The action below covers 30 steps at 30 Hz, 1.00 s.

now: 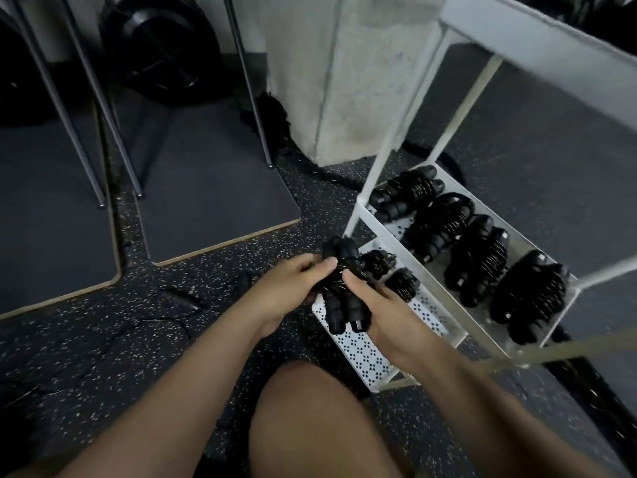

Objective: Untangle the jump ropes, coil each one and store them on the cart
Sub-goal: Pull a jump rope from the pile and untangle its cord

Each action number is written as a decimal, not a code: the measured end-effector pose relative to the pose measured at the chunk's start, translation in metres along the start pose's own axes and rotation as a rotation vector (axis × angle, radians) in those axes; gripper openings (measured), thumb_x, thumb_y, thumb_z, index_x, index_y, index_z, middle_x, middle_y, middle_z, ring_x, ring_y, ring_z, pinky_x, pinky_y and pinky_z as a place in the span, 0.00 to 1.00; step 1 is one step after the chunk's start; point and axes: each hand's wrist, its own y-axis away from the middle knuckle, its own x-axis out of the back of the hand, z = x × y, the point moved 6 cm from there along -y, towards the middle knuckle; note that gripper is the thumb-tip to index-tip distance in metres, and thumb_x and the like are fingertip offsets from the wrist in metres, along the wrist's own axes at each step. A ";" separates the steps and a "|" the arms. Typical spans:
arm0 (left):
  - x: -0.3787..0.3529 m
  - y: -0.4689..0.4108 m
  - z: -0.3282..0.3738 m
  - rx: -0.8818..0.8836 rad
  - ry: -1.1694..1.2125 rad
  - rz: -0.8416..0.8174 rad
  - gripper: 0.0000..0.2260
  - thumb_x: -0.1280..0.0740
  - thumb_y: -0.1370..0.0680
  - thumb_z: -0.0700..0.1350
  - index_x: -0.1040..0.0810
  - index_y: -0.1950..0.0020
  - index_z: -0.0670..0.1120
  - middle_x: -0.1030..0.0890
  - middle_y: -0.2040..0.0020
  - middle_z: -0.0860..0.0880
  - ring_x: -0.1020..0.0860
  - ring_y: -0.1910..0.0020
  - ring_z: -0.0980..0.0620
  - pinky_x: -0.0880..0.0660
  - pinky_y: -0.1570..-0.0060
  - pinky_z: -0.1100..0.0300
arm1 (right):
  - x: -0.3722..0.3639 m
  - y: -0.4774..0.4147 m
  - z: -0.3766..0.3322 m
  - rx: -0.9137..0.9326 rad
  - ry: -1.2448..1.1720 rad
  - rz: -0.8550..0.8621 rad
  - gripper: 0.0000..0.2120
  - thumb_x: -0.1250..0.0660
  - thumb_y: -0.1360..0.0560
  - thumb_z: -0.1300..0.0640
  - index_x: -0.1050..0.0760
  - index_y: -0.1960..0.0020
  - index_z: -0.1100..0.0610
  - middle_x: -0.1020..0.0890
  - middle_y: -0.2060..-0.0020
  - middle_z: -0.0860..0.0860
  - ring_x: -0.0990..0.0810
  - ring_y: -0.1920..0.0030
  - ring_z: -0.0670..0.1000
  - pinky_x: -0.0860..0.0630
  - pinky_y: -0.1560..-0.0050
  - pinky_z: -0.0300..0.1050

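Observation:
Both hands hold one black jump rope (343,288), its cord wound around two handles that point down toward me. My left hand (293,288) grips the upper part of the bundle and my right hand (382,308) holds it from the right side. The bundle hangs just above the white cart's bottom shelf (362,353), which carries two coiled ropes (401,282) behind my right hand. The middle shelf (448,301) holds several coiled black ropes (475,257) in a row.
A concrete pillar (351,81) stands behind the cart. Two dark floor mats (206,188) and thin metal legs (86,108) lie to the left, with a black weight plate (158,46) at the back. A loose black item (179,298) lies on the speckled floor. My knee (320,419) is below.

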 end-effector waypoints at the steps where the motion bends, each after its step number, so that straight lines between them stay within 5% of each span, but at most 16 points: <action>1: -0.009 -0.011 -0.006 0.013 -0.016 -0.008 0.12 0.28 0.19 0.60 0.14 0.40 0.56 0.12 0.45 0.55 0.15 0.42 0.54 0.20 0.35 0.53 | 0.012 0.001 0.007 0.000 -0.003 0.044 0.21 0.28 0.19 0.42 0.18 0.32 0.54 0.14 0.41 0.61 0.14 0.42 0.55 0.24 0.28 0.58; 10: -0.086 -0.091 -0.047 0.004 -0.098 -0.073 0.12 0.27 0.17 0.48 0.18 0.35 0.47 0.13 0.44 0.48 0.15 0.50 0.51 0.23 0.57 0.62 | 0.104 -0.001 0.056 -0.063 0.024 0.598 0.17 0.26 0.20 0.42 0.15 0.41 0.54 0.11 0.54 0.52 0.15 0.54 0.53 0.23 0.54 0.48; 14: -0.096 -0.114 -0.061 -0.149 -0.390 -0.059 0.09 0.26 0.18 0.49 0.17 0.39 0.49 0.16 0.39 0.53 0.17 0.44 0.52 0.23 0.46 0.61 | 0.127 -0.002 0.071 -0.132 0.050 0.808 0.14 0.27 0.20 0.41 0.19 0.51 0.52 0.13 0.53 0.53 0.16 0.53 0.53 0.20 0.48 0.52; 18: -0.112 -0.129 -0.056 -0.402 -0.754 -0.087 0.12 0.26 0.20 0.48 0.19 0.37 0.51 0.19 0.36 0.48 0.23 0.33 0.47 0.25 0.38 0.57 | 0.144 -0.004 0.078 -0.161 0.051 0.945 0.17 0.30 0.17 0.47 0.19 0.55 0.59 0.18 0.64 0.54 0.21 0.62 0.54 0.24 0.53 0.51; 23: -0.121 -0.141 -0.061 -0.503 -1.059 -0.021 0.19 0.30 0.21 0.57 0.23 0.29 0.58 0.33 0.25 0.52 0.36 0.24 0.46 0.37 0.28 0.45 | 0.160 -0.015 0.092 -0.256 -0.018 1.024 0.22 0.33 0.15 0.54 0.36 0.64 0.59 0.26 0.64 0.55 0.24 0.60 0.55 0.22 0.44 0.59; 28: -0.127 -0.157 -0.071 -0.396 -1.122 -0.076 0.26 0.34 0.18 0.61 0.33 0.20 0.65 0.36 0.19 0.52 0.44 0.19 0.48 0.43 0.22 0.41 | 0.166 -0.034 0.100 -0.279 0.053 1.057 0.21 0.32 0.15 0.50 0.34 0.60 0.60 0.21 0.50 0.60 0.21 0.43 0.62 0.25 0.33 0.60; 30: -0.122 -0.163 -0.077 -0.376 -1.119 -0.032 0.26 0.33 0.19 0.61 0.33 0.20 0.66 0.36 0.20 0.54 0.45 0.19 0.49 0.44 0.24 0.42 | 0.166 -0.040 0.111 -0.290 0.044 1.062 0.21 0.30 0.16 0.48 0.27 0.40 0.66 0.19 0.41 0.63 0.19 0.39 0.65 0.24 0.38 0.56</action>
